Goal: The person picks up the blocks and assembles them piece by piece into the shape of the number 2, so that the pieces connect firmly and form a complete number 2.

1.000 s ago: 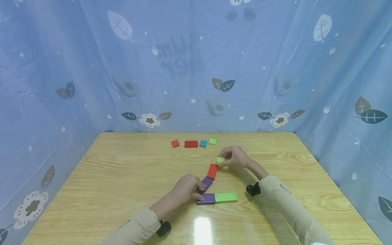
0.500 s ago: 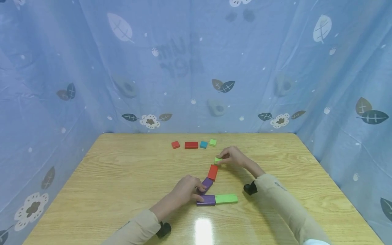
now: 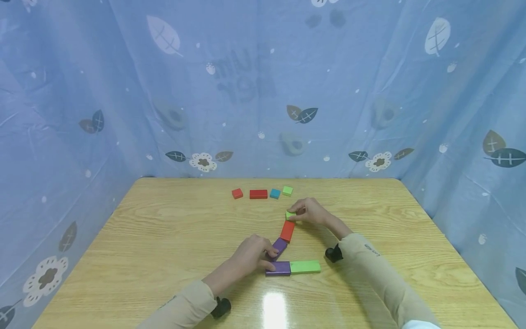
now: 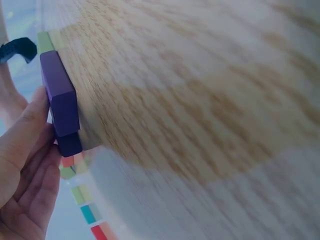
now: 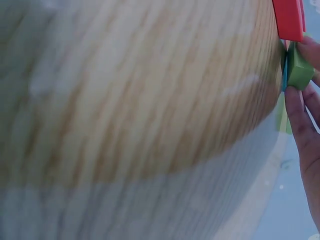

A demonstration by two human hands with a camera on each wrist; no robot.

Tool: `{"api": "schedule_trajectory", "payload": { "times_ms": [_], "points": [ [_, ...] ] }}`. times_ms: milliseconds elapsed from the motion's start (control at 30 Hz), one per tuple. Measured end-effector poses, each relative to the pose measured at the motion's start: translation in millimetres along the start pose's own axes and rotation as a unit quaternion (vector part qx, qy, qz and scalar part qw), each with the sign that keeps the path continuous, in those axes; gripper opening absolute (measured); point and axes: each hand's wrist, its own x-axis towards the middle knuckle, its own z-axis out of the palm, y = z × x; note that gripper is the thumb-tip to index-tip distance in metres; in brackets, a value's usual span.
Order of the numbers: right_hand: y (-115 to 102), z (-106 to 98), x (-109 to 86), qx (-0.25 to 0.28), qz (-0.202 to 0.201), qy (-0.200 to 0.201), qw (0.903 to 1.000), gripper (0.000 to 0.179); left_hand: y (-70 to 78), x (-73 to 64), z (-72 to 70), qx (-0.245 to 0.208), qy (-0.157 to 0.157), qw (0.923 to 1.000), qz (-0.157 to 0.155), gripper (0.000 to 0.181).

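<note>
Thumb and fingers of my left hand hold two purple blocks, thumb on the near one and fingertips on the slanted one behind it. A long green block lies end to end with the near purple block. Beyond the slanted purple block, a red block carries the line onward, away from me. At its far end my right hand pinches a small green block between thumb and fingers. Those fingers partly cover the small block in the head view.
Toward the back of the wooden table lie a small red block, a longer red block, a blue block and another small green block. A blue patterned curtain encloses the table's back and sides.
My right hand has shifted slightly left, bringing the small green block to the far end of the red block. The left hand keeps its place on the purple blocks.
</note>
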Motion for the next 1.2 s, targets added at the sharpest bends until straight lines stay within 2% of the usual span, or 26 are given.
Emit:
{"api": "schedule_trajectory", "payload": {
  "times_ms": [300,633,867,1200],
  "points": [
    [-1.0,1.1,-3.0,0.010,0.014,-0.016,0.9997,0.030,1.5,-0.2,-0.5,-0.003,-0.001,1.0000,0.001,0.033],
    [1.0,2.5,-6.4,-0.001,-0.028,-0.014,0.9995,0.029,1.4,-0.1,-0.5,-0.011,-0.002,0.9999,-0.001,0.033],
    [1.9,3.2,-6.8,0.020,-0.013,-0.012,0.9996,0.027,0.7,0.2,-0.7,-0.010,0.001,1.0000,0.000,0.033],
    [2.2,3.6,-6.9,0.021,-0.005,-0.012,0.9997,0.029,0.9,0.6,-1.6,-0.018,-0.005,0.9998,-0.003,0.033]
  ]
}}
